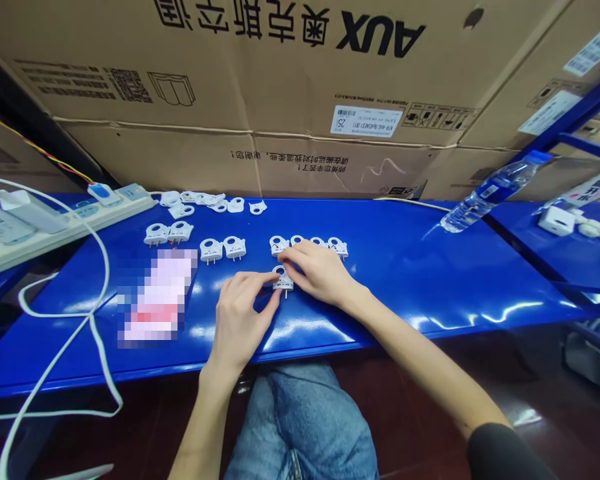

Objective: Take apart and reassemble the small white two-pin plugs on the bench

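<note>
A small white plug with a ring-shaped handle (283, 283) stands on the blue table near its front, metal prongs pointing toward me. My left hand (240, 313) pinches it from the left between thumb and forefinger. Curled over its upper right side are the fingers of my right hand (320, 270), which grip it too and hide part of the ring. Just behind, several matching plugs (338, 247) form a row, partly covered by my right hand. Two more plugs (223, 249) lie left of that row, and another pair (167, 233) sits farther left.
White ring-handled pieces (215, 201) lie loosely at the back. A blurred pink-white item (160, 297) rests left of my hands. Power strips (70, 223) and looping white cable (97, 267) occupy the left. Cardboard boxes (290, 80) wall the back; a water bottle (495, 190) leans at right.
</note>
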`<state>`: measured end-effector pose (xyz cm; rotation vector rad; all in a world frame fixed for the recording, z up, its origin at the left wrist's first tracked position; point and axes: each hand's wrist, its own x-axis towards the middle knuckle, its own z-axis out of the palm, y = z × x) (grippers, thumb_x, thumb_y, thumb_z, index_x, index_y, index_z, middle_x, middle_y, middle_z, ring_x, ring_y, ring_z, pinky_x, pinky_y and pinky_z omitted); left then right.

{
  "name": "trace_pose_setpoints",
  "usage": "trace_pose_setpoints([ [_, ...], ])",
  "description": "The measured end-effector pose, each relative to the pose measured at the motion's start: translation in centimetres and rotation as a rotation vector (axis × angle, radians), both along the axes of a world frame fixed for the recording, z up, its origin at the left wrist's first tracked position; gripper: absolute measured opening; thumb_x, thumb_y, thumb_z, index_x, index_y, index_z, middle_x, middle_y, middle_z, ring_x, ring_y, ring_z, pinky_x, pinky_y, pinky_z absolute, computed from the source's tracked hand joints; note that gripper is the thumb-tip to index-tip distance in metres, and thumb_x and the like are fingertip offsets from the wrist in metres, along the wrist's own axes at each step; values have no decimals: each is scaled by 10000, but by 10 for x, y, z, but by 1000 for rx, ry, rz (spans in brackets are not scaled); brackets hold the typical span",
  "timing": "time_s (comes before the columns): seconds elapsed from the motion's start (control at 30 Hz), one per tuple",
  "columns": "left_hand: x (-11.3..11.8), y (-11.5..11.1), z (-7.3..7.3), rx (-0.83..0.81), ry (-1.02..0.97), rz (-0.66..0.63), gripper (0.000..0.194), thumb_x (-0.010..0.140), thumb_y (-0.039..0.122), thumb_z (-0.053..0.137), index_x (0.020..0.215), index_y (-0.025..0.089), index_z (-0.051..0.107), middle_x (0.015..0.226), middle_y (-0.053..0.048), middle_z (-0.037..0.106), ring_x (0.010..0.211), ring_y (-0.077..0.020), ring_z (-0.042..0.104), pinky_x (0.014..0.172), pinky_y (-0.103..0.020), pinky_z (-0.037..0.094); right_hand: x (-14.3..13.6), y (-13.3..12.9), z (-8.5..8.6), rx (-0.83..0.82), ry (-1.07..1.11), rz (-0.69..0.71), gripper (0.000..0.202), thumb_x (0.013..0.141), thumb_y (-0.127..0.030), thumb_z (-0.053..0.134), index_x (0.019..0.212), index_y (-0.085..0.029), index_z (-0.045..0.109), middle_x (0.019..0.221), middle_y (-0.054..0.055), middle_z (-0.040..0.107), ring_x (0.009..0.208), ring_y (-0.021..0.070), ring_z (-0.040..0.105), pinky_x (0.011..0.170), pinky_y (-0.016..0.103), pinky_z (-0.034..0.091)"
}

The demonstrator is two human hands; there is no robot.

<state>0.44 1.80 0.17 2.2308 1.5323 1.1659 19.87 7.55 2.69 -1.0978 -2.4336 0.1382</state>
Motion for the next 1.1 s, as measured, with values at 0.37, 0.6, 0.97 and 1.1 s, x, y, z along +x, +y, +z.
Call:
trace_pose_setpoints([
  [0.37, -2, 1, -3, -59, 25, 129, 144, 921, 368, 702, 1013, 259, 720, 938, -27, 714, 920, -248, 633, 916, -443, 487, 1, 0, 0, -133, 48, 32, 218, 1105, -210, 463, 1212, -190, 652, 1164, 99, 749, 1068, 215, 666, 889, 332, 507],
  [0.6, -2, 1, -4, -81, 18, 113, 143, 935, 384, 704, 964, 246, 731, 948, -37, 710, 932, -250, 616, 912, -440, 479, 1, 0, -2, -248, 144, 66, 192, 1083, -171, 486, 1171, -198, 655, 1127, 73, 747, 1056, 200, 685, 947, 339, 522],
  [0.97, -2, 1, -4, -94, 22, 107, 142, 950, 380, 689, 985, 244, 708, 917, -23, 690, 910, -235, 609, 902, -413, 473, 0, 1, 1, -279, 151, 86, 141, 1034, -153, 592, 1048, -207, 722, 1056, 56, 745, 997, 203, 666, 910, 329, 503],
  [1.1, -3, 1, -5, -90, 43, 110, 149, 949, 392, 683, 938, 244, 682, 896, -19, 678, 906, -232, 610, 886, -399, 468, -1, 1, 1, -321, 141, 73, 140, 1025, -144, 615, 1053, -199, 740, 1032, 50, 769, 969, 194, 676, 897, 324, 491],
])
